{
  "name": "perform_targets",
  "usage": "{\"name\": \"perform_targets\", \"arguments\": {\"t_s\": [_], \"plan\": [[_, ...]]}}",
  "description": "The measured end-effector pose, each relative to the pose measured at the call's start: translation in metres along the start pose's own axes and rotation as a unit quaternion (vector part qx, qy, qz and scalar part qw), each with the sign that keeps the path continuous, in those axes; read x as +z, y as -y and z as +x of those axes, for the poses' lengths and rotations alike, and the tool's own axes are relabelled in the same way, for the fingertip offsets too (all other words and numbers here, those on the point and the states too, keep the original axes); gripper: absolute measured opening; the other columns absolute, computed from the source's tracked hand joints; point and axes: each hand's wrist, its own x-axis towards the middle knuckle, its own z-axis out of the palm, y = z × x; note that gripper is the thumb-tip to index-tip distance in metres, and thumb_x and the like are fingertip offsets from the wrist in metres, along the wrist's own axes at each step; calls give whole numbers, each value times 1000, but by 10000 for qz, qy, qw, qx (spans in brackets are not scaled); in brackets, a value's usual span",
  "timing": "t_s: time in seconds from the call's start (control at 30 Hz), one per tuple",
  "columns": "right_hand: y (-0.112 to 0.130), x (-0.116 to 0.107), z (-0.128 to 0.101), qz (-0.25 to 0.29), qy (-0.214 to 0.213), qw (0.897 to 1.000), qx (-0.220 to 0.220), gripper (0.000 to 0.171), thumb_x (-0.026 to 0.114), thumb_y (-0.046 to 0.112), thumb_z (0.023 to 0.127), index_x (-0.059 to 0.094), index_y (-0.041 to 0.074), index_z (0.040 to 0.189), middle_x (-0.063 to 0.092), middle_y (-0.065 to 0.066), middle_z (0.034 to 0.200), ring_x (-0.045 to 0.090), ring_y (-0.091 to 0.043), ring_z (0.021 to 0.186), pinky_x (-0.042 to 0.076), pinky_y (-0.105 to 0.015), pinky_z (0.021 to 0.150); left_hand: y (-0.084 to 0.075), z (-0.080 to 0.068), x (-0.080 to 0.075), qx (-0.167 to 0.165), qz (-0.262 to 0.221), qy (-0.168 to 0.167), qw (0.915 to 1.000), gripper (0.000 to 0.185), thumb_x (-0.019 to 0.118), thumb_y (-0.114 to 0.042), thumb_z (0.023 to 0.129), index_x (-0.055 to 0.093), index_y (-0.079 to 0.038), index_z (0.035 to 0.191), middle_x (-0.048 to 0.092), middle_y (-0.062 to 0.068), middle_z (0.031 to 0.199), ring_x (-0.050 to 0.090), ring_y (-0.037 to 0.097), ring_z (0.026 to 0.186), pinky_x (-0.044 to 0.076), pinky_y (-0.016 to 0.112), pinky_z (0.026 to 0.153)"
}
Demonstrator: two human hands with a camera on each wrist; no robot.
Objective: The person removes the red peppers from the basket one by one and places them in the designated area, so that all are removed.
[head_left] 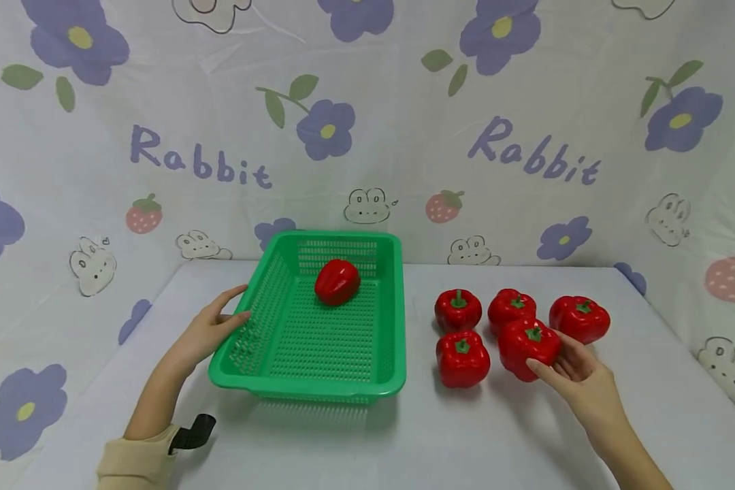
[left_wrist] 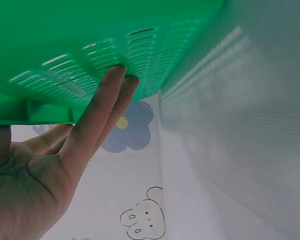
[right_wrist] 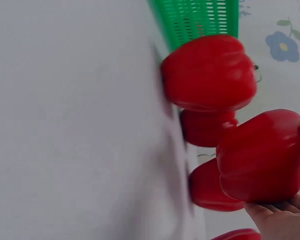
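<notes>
A green slotted basket [head_left: 306,391] stands at the table's middle with one red pepper [head_left: 337,281] lying in it. My left hand [head_left: 235,306] rests straight fingers against the basket's outer left wall; the left wrist view shows those fingers [left_wrist: 117,82] flat on the slotted wall [left_wrist: 115,30]. To the right, several more red peppers stand in a cluster. My right hand [head_left: 554,357] grips the front-right pepper [head_left: 527,344] from its near side. In the right wrist view this pepper [right_wrist: 265,155] is held slightly off the table, with my fingers [right_wrist: 280,220] curled beneath it.
Around the held pepper sit other peppers [head_left: 458,309], [head_left: 462,358], [head_left: 511,306], [head_left: 580,318]. One of them [right_wrist: 210,72] is close beside the basket [right_wrist: 200,17]. A flower-printed cloth covers the table and rises as a backdrop behind it.
</notes>
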Motion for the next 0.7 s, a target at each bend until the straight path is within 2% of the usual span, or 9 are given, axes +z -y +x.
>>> {"name": "perform_targets", "arguments": {"t_s": [0.1, 0.23, 0.43, 0.6, 0.7], "plan": [[-8, 1, 2, -36, 165, 9992, 353, 97, 68, 47, 88, 10, 13, 158, 20, -19, 162, 28, -40, 146, 47, -20, 95, 0, 0, 1, -23, 21, 12, 10000, 66, 49, -37, 102, 18, -19, 157, 54, 30, 136, 55, 43, 124, 48, 57, 94], [-14, 4, 4, -18, 301, 9974, 654, 97, 67, 47, 89, 6, 15, 158, 15, -18, 163, 23, -39, 148, 34, -40, 107, 0, -1, 1, -53, 11, 7, 10000, 66, 49, -36, 102, 17, -19, 157, 54, 30, 136, 55, 43, 124, 47, 57, 94], [-20, 7, 6, 56, 313, 9968, 735, 97, 66, 47, 90, 6, 16, 158, 14, -16, 164, 21, -38, 149, 32, -41, 109, 0, -2, 1, -45, -22, 6, 10000, 66, 50, -35, 102, 17, -18, 157, 55, 30, 134, 58, 41, 121, 51, 51, 90], [-23, 6, 6, 11, 359, 9979, 532, 98, 67, 49, 88, 7, 18, 159, 15, -15, 164, 23, -36, 148, 32, -35, 107, 0, -1, 0, -58, 7, 17, 10000, 66, 49, -36, 102, 17, -19, 158, 55, 31, 134, 57, 42, 121, 50, 53, 91], [-24, 6, 6, 30, 359, 9984, 429, 99, 68, 49, 87, 5, 20, 159, 14, -13, 165, 21, -36, 149, 34, -32, 104, 0, 0, 0, -62, 9, 22, 10000, 66, 49, -36, 102, 17, -19, 158, 56, 31, 132, 60, 39, 116, 51, 49, 88]]}}
